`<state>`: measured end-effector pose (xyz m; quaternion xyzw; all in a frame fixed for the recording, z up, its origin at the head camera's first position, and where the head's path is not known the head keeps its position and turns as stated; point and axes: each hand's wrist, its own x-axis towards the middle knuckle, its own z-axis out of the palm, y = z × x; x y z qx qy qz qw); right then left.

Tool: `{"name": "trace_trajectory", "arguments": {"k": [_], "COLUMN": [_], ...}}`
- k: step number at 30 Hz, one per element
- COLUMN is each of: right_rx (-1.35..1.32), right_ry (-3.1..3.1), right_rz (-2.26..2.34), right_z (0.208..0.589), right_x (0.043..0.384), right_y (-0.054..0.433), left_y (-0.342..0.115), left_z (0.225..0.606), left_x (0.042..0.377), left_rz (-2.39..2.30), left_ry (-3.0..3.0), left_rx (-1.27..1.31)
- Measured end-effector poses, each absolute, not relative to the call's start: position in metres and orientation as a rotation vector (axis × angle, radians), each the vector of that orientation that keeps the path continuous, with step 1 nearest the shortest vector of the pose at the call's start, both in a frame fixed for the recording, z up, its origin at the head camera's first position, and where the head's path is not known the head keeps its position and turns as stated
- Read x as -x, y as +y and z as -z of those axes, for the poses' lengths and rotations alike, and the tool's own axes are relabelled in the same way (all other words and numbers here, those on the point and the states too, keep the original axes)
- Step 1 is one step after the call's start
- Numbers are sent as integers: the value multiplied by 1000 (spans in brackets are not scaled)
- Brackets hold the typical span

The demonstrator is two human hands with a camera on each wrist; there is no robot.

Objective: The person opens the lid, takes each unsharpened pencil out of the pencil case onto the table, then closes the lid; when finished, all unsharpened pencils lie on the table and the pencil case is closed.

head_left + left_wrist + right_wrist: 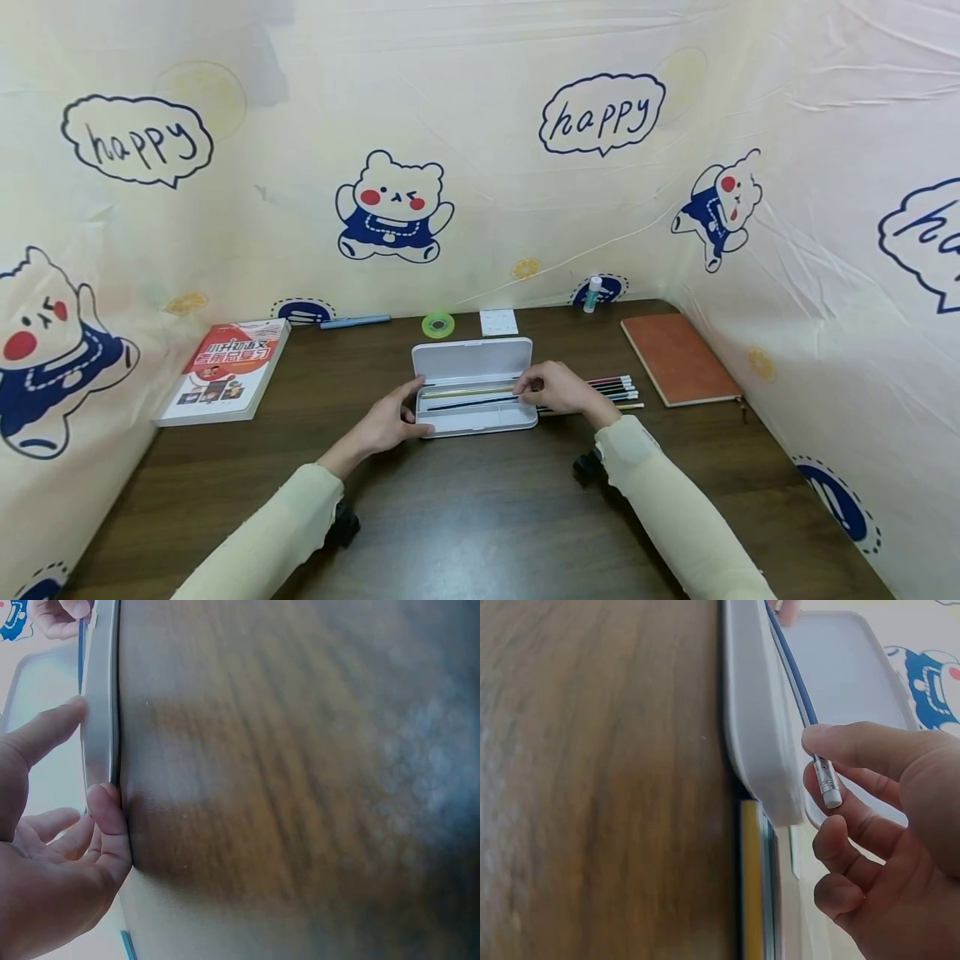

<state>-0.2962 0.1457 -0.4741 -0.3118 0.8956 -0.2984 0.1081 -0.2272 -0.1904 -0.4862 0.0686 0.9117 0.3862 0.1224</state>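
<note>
A white pencil case (pixel 480 432) lies on the table with its lid (pixel 472 358) raised at the back. At its left end my left hand (pixel 386 421) grips the case, thumb and fingers spread around the end wall. My right hand (pixel 555 388) pinches a dark blue pencil (pixel 799 679) near its white eraser end, between thumb and fingers. This pencil (pixel 468 404) slants low over the case's tray, its far end toward the left. A gold-coloured pencil (pixel 468 391) lies in the tray. Several more pencils (pixel 626 388) lie on the table right of the case, partly behind my right hand.
A book (pixel 225 371) lies at the left and a brown notebook (pixel 678 358) at the right. Along the back are a blue pen (pixel 355 321), green tape roll (pixel 438 325), white paper square (pixel 498 322) and glue stick (pixel 592 294). Patterned cloth hangs around the table.
</note>
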Motion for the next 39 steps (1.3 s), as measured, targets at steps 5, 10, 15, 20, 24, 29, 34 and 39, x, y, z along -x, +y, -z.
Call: {"name": "trace_trajectory", "arguments": {"k": [5, 10, 15, 20, 24, 29, 34, 39], "right_rx": [900, 911, 896, 846, 777, 704, 646, 576], "right_ry": [2633, 2635, 2649, 2659, 2652, 2651, 2640, 2666], "right_rz": [956, 987, 982, 967, 972, 984, 1019, 997], "right_z": [469, 464, 461, 459, 460, 464, 467, 470], "right_x": [295, 295, 296, 294, 290, 285, 280, 276], "right_y": [158, 174, 191, 209, 224, 244, 267, 287], "left_y": [-192, -192, -192, -192, -192, -192, -192, -192], "left_z": [487, 487, 487, 487, 488, 489, 489, 490], "left_x": [228, 228, 228, 228, 228, 228, 228, 228], "left_rz": [-1122, -1122, -1128, -1131, -1130, -1125, -1135, -1142], "left_ry": [2664, 2661, 2654, 2653, 2657, 2667, 2666, 2665], "left_rx": [-205, -210, -203, -207, -212, -227, -230, -228]}}
